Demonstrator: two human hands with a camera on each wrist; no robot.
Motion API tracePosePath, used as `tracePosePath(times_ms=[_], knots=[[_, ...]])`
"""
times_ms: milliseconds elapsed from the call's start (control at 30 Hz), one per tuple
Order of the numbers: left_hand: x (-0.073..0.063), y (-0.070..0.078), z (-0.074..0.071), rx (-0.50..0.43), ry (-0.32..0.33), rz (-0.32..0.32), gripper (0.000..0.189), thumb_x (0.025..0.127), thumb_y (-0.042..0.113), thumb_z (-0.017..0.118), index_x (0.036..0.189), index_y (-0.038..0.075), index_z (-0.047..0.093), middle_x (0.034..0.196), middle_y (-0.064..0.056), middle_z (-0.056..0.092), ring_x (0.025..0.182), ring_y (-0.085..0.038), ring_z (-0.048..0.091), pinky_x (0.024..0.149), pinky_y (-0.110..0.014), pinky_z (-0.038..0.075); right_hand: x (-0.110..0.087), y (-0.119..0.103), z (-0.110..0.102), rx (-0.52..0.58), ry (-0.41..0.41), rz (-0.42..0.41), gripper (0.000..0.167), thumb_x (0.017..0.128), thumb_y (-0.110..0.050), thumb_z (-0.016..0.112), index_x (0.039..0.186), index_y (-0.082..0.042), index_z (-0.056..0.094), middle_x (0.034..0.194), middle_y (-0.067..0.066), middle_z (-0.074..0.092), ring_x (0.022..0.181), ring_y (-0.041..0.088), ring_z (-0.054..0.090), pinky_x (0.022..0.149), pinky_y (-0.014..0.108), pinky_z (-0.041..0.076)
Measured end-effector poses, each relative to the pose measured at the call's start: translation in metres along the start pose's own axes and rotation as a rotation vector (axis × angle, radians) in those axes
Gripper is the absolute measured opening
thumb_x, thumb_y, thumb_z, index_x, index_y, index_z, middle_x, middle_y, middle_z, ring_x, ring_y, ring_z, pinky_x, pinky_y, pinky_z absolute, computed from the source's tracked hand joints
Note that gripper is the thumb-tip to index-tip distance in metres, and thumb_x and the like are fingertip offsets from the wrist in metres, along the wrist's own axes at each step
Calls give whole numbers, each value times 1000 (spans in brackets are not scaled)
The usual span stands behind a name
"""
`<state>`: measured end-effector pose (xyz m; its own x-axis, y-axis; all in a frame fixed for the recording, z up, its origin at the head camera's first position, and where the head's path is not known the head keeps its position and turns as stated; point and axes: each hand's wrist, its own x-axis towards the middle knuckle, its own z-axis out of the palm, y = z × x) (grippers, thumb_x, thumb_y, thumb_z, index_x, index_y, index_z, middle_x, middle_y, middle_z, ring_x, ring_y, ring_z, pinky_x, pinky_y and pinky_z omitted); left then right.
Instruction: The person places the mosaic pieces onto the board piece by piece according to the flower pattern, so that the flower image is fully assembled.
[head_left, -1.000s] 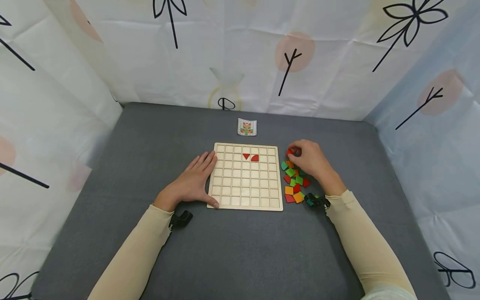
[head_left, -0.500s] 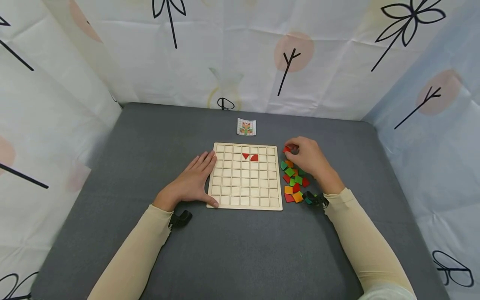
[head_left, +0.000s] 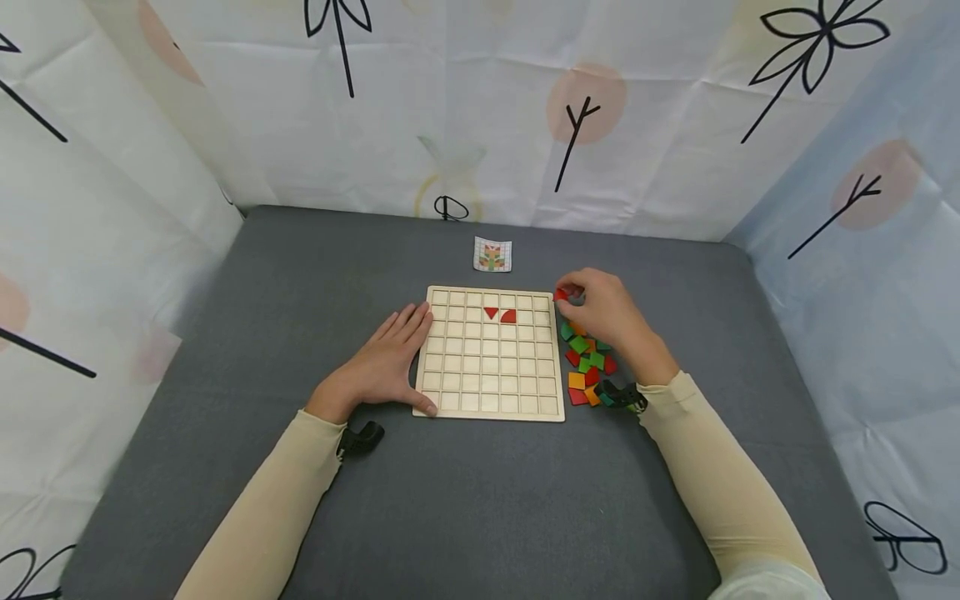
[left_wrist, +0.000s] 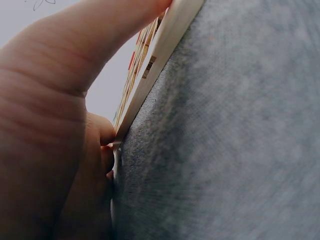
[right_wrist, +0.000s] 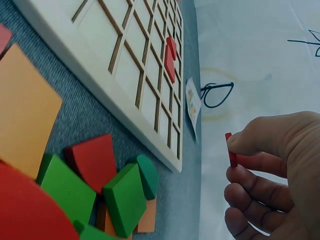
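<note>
A pale wooden grid board (head_left: 491,381) lies on the grey table. In its second row from the far edge sit a red triangle (head_left: 491,312) and a red quarter-circle piece (head_left: 508,317). My left hand (head_left: 384,360) rests along the board's left edge with straight fingers, the thumb at the near left corner. Just off the far right corner, my right hand (head_left: 606,310) pinches a small red tile (right_wrist: 232,150) between thumb and index finger. The right wrist view shows that tile edge-on and raised, its face shape hidden.
Right of the board is a loose pile of red, orange and green pieces, including an orange square (head_left: 576,381) and a green tile (right_wrist: 125,200). A small printed pattern card (head_left: 492,254) lies beyond the board. White patterned cloth (head_left: 660,150) hangs around the table.
My right hand has moved left and slightly away from me with the red tile, from the pile to the board's far right corner. The left hand has stayed put.
</note>
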<state>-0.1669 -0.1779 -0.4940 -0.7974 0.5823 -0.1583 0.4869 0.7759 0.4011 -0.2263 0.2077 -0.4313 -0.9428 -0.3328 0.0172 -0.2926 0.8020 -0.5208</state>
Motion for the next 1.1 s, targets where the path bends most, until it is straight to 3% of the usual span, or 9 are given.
tracePosePath(times_ms=[900, 1100], knots=[[-1, 1, -1, -14, 21, 3, 157, 68, 80, 89, 173, -2, 4, 181, -17, -4, 166, -36, -5, 133, -51, -2, 12, -32, 7, 22, -11, -88, 25, 104, -13, 75, 127, -2, 76, 117, 12, 68, 107, 35, 62, 89, 47, 53], [-2, 1, 0, -8, 13, -8, 159, 67, 82, 88, 173, 0, 2, 181, -15, -6, 166, -34, -7, 133, -49, -3, 17, -39, 10, 25, -17, -111, 26, 104, -13, 74, 127, -1, 76, 119, 12, 69, 107, 30, 63, 92, 47, 55]])
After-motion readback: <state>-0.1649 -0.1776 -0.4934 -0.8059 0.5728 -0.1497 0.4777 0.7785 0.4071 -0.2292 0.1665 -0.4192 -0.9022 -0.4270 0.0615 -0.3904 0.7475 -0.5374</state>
